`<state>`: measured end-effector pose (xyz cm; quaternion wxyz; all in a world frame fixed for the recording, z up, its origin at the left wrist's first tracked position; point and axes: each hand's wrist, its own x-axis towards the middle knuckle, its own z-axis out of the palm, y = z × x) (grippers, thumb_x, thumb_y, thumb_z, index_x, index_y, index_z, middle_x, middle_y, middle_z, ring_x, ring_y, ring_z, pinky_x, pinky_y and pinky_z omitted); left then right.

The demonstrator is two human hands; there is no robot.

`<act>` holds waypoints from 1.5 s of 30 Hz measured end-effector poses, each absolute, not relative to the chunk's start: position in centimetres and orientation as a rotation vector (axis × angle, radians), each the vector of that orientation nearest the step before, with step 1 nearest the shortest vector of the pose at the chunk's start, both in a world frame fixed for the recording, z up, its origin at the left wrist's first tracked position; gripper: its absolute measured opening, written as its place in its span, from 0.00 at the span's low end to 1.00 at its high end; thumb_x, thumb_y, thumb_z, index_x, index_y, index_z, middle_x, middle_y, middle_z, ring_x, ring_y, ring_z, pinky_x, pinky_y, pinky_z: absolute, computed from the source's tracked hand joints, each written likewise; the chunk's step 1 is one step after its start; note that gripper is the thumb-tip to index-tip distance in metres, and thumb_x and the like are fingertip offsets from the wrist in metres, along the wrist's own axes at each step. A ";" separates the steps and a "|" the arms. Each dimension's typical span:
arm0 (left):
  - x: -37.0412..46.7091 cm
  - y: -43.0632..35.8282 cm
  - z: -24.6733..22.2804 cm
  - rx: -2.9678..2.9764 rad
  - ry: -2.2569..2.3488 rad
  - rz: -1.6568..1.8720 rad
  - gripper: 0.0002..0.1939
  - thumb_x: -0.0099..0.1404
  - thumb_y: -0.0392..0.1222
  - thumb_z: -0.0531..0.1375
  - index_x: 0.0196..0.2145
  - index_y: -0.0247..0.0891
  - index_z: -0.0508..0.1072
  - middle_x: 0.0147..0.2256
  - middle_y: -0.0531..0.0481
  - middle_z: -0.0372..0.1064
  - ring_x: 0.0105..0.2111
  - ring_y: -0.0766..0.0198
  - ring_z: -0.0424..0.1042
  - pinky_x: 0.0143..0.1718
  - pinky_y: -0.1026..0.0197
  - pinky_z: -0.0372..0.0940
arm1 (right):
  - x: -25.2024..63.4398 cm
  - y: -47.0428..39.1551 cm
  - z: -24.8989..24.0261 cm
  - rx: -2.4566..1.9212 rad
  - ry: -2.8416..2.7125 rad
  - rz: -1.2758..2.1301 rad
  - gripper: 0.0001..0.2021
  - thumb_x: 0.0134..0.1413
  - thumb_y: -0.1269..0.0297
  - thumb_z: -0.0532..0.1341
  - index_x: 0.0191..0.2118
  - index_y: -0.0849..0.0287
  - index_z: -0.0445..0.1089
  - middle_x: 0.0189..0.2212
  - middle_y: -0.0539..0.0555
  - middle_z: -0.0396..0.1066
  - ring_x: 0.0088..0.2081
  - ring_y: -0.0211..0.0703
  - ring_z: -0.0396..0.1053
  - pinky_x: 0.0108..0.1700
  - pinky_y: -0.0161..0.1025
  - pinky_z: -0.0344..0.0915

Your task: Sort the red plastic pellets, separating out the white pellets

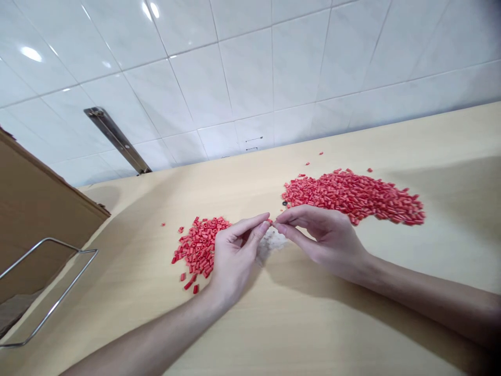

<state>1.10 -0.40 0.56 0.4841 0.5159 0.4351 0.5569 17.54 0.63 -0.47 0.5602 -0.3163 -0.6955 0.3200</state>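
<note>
Above the pale tabletop, my two hands meet at the fingertips. Thumb and index finger of my left hand point(238, 256) pinch a small red plastic piece point(270, 221). My right hand point(329, 237) is closed in a pinch right beside it; whatever its fingertips hold is too small to make out. Under the fingertips lies a patch of whitish bits point(274, 240). A pile of short red tubes point(199, 245) is partly covered by my left hand. Behind my right hand spreads a larger heap of red pieces point(352, 193), with a black ring point(285, 203) at its left edge.
At the left stand a cardboard box point(35, 209) and a bent metal wire frame point(58, 308). White tiles point(250, 68) line the wall behind the table point(136, 303), and a metal bar point(117, 141) leans there. A few loose red pieces lie around both piles.
</note>
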 end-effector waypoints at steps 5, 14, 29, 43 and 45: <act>1.1 -0.4 0.5 1.287 1.045 1.355 0.08 0.58 0.36 0.67 0.37 0.39 0.82 0.39 0.47 0.80 0.41 0.61 0.78 0.46 0.61 0.71 | 17.5 0.6 -0.4 -0.723 -1.598 0.790 0.06 0.53 0.72 0.65 0.37 0.55 0.74 0.32 0.51 0.77 0.35 0.41 0.76 0.40 0.37 0.75; 1.1 -0.4 0.5 1.266 1.063 1.344 0.07 0.57 0.38 0.68 0.36 0.39 0.82 0.37 0.47 0.80 0.39 0.60 0.78 0.45 0.60 0.71 | 17.5 0.5 -0.3 -0.734 -1.561 0.831 0.05 0.53 0.70 0.66 0.36 0.54 0.74 0.32 0.52 0.76 0.35 0.41 0.76 0.42 0.39 0.77; 1.1 -0.3 0.5 1.270 1.074 1.347 0.07 0.58 0.39 0.67 0.36 0.38 0.81 0.37 0.47 0.80 0.39 0.62 0.77 0.44 0.62 0.70 | 17.5 0.6 -0.2 -0.733 -1.583 0.871 0.04 0.52 0.70 0.66 0.35 0.55 0.75 0.31 0.52 0.76 0.34 0.41 0.76 0.39 0.39 0.76; 1.0 -0.3 0.2 1.304 1.045 1.350 0.06 0.59 0.39 0.66 0.36 0.38 0.81 0.36 0.48 0.79 0.38 0.64 0.76 0.41 0.64 0.69 | 17.6 0.6 -0.2 -0.721 -1.589 0.907 0.05 0.52 0.71 0.66 0.35 0.55 0.75 0.31 0.51 0.76 0.34 0.41 0.75 0.39 0.40 0.75; 1.0 -0.3 0.2 1.310 1.045 1.345 0.06 0.59 0.39 0.66 0.36 0.38 0.81 0.36 0.48 0.79 0.38 0.64 0.76 0.41 0.65 0.69 | 17.6 0.6 -0.2 -0.717 -1.583 0.917 0.05 0.52 0.72 0.66 0.35 0.56 0.75 0.31 0.51 0.76 0.34 0.41 0.75 0.38 0.40 0.74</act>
